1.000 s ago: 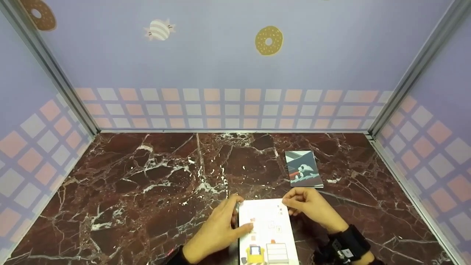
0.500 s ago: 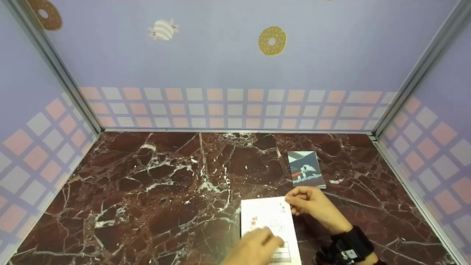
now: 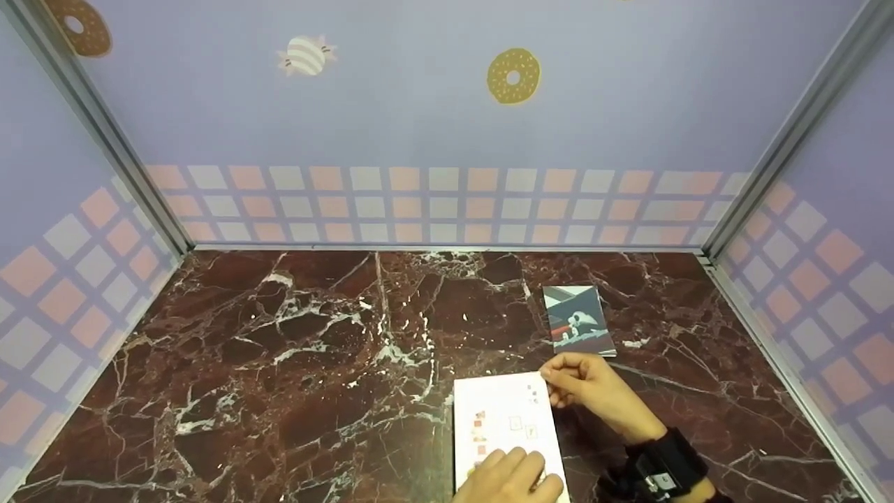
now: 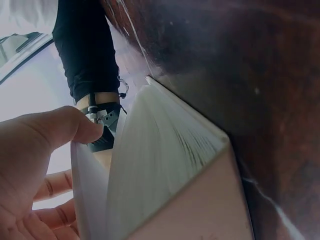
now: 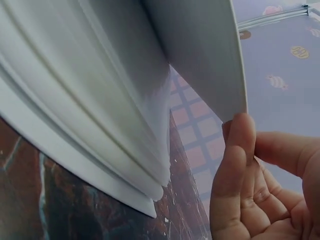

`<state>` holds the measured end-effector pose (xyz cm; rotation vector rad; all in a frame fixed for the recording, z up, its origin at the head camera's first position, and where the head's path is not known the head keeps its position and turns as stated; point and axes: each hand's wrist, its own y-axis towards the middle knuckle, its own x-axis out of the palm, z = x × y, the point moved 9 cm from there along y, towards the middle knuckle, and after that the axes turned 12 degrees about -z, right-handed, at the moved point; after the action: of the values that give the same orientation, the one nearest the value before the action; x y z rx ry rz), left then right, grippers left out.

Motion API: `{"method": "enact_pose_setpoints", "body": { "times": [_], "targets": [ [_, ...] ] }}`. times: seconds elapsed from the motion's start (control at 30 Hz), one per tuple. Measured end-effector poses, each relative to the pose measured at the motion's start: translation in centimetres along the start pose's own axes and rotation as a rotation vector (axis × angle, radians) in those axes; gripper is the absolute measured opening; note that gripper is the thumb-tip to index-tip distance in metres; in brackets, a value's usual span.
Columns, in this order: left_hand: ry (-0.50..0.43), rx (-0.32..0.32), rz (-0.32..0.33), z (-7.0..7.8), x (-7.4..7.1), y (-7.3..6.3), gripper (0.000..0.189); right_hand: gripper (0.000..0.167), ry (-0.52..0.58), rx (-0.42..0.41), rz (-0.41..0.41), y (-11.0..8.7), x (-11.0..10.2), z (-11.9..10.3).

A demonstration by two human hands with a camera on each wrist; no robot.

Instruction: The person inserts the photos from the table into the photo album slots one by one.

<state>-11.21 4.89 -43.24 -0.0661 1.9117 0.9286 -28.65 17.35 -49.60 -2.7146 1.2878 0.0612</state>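
A white book [image 3: 499,405] with small coloured drawings on its cover lies at the front of the table. Its far right cover corner is pinched by my right hand [image 3: 594,391] between thumb and fingers. My left hand [image 3: 513,482] lies across the near part of the book, hiding the drawings there. In the left wrist view its thumb [image 4: 82,127] is on one side of the lifted cover [image 4: 89,187] and its fingers are on the other. The right wrist view shows the cover [image 5: 210,60] raised away from the page block [image 5: 90,110], with a gap between them.
A small dark booklet [image 3: 578,321] with a white figure on it lies just beyond my right hand. The dark red marble table [image 3: 279,391] stretches to the left. Patterned panels [image 3: 447,126] close off the back and both sides.
My left hand has left the book's left edge and moved right and nearer, over its lower part. The right hand keeps its pinch on the far right corner.
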Motion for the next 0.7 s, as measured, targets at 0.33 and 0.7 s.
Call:
{"method": "enact_pose_setpoints", "body": {
  "times": [0.33,0.7],
  "targets": [
    [-0.033,-0.011,0.04,-0.2,-0.7,0.0,0.04,0.014,-0.348,-0.007,0.013,0.4,0.4,0.3],
    [-0.159,-0.019,0.017,-1.0,-2.4,0.0,0.033,0.015,-0.549,0.007,0.016,0.6,1.1,0.5]
  ]
}}
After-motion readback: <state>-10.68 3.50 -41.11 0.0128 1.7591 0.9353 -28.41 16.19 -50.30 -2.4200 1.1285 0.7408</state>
